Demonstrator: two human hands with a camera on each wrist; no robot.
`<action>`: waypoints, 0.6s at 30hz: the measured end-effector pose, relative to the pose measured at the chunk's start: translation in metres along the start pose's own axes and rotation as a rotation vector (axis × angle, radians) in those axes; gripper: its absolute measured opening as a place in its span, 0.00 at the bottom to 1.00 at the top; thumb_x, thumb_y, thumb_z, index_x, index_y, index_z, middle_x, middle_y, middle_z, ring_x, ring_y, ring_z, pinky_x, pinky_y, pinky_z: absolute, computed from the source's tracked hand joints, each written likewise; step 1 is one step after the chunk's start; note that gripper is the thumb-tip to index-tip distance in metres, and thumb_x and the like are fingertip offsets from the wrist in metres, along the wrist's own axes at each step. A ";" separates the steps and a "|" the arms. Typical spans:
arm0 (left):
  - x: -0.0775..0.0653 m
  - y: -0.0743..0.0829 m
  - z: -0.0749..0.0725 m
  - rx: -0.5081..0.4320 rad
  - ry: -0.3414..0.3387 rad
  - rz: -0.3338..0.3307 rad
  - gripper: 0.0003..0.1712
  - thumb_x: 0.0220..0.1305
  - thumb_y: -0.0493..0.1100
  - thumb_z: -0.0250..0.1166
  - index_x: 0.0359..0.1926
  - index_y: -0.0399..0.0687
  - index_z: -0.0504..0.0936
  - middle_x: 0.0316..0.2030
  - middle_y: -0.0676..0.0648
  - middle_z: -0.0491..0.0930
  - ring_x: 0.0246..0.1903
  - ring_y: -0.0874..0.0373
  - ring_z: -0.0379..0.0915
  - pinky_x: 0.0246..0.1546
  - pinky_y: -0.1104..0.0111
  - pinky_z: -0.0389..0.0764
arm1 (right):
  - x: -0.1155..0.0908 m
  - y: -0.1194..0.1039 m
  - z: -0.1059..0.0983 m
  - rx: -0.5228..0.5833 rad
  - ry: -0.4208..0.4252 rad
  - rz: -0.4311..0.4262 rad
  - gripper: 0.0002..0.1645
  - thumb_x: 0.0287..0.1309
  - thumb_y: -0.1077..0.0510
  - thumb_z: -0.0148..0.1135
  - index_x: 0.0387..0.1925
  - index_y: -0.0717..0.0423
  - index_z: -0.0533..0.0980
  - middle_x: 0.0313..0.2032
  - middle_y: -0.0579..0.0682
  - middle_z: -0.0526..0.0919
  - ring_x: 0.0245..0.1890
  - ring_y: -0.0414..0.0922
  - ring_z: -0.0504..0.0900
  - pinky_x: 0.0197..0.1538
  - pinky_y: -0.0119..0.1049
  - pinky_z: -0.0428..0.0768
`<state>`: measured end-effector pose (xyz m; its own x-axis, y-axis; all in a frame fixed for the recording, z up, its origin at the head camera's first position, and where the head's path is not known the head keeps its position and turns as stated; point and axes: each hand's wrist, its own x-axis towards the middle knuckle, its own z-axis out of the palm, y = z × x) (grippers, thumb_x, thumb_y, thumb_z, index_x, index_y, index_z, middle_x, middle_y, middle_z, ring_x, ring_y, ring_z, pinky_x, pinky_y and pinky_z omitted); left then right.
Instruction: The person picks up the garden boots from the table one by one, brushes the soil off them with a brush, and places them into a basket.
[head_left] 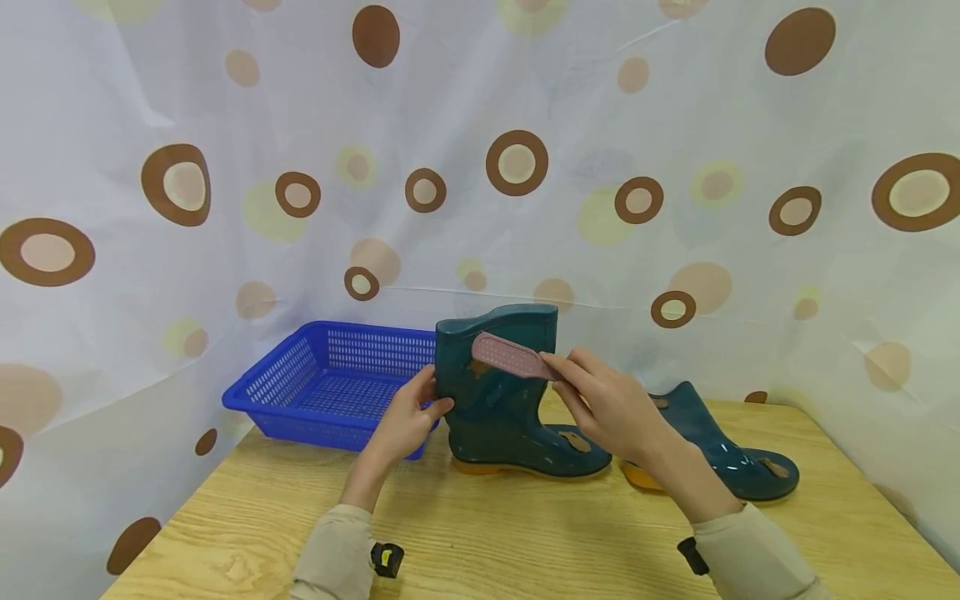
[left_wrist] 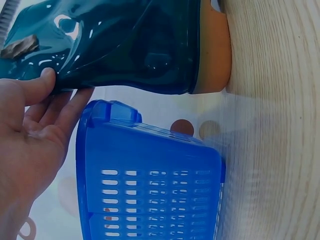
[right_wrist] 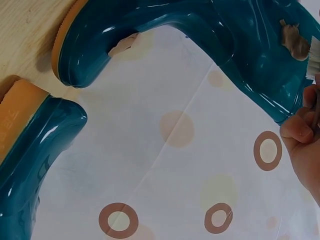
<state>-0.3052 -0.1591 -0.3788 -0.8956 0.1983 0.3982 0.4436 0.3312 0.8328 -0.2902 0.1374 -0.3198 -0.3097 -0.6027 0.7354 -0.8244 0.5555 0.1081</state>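
Observation:
A dark teal rain boot with an orange sole stands upright on the table, toe to the right. My left hand grips the back edge of its shaft, thumb on the near side and fingers behind. In my right hand is the handle of a pink brush, its head against the upper shaft. Pale bristles show in the right wrist view, beside a brown mud patch on the shaft. Another brown patch marks the toe.
A second teal boot leans to the right, with a brown patch on its toe. Left of the standing boot is a blue plastic basket. Everything rests on a wooden table, backed by a spotted white curtain.

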 end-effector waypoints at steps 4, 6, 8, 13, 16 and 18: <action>0.000 0.001 0.000 -0.003 0.003 0.005 0.27 0.70 0.34 0.59 0.68 0.54 0.70 0.54 0.43 0.82 0.58 0.46 0.78 0.58 0.47 0.78 | -0.001 0.001 0.001 0.009 -0.014 0.005 0.26 0.59 0.67 0.65 0.60 0.60 0.76 0.33 0.47 0.73 0.22 0.33 0.61 0.23 0.22 0.62; 0.001 0.001 0.000 0.000 0.006 0.002 0.28 0.70 0.35 0.60 0.68 0.55 0.70 0.54 0.43 0.83 0.57 0.46 0.78 0.58 0.47 0.78 | -0.002 0.001 0.001 0.009 -0.023 0.014 0.25 0.60 0.67 0.64 0.60 0.60 0.76 0.33 0.46 0.73 0.22 0.33 0.61 0.23 0.22 0.62; 0.001 0.001 -0.001 0.003 0.005 0.000 0.28 0.70 0.35 0.60 0.68 0.55 0.69 0.54 0.43 0.83 0.57 0.47 0.78 0.58 0.47 0.78 | -0.003 0.001 0.001 0.011 -0.034 0.026 0.25 0.60 0.67 0.64 0.60 0.60 0.76 0.33 0.46 0.73 0.23 0.33 0.61 0.23 0.23 0.63; 0.000 0.002 0.000 0.004 0.004 -0.001 0.28 0.70 0.35 0.60 0.68 0.54 0.69 0.53 0.43 0.83 0.57 0.46 0.79 0.58 0.47 0.78 | -0.005 0.000 0.001 0.013 -0.055 0.049 0.24 0.61 0.66 0.63 0.60 0.60 0.76 0.33 0.46 0.73 0.23 0.33 0.62 0.24 0.23 0.63; 0.000 0.002 0.000 -0.001 0.001 -0.003 0.28 0.70 0.35 0.60 0.68 0.54 0.69 0.54 0.43 0.83 0.57 0.46 0.79 0.58 0.47 0.78 | -0.007 0.000 0.002 0.011 -0.061 0.056 0.24 0.61 0.66 0.64 0.60 0.60 0.76 0.33 0.46 0.73 0.23 0.32 0.61 0.24 0.22 0.63; -0.001 0.002 0.000 -0.002 0.002 -0.005 0.28 0.70 0.35 0.60 0.68 0.54 0.69 0.54 0.43 0.83 0.57 0.46 0.78 0.58 0.47 0.78 | -0.008 0.000 0.002 0.010 -0.064 0.059 0.24 0.61 0.66 0.64 0.60 0.60 0.76 0.34 0.46 0.73 0.23 0.32 0.61 0.24 0.22 0.63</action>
<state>-0.3036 -0.1585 -0.3771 -0.8979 0.1949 0.3947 0.4390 0.3305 0.8355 -0.2886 0.1412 -0.3270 -0.3872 -0.6051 0.6957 -0.8085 0.5855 0.0592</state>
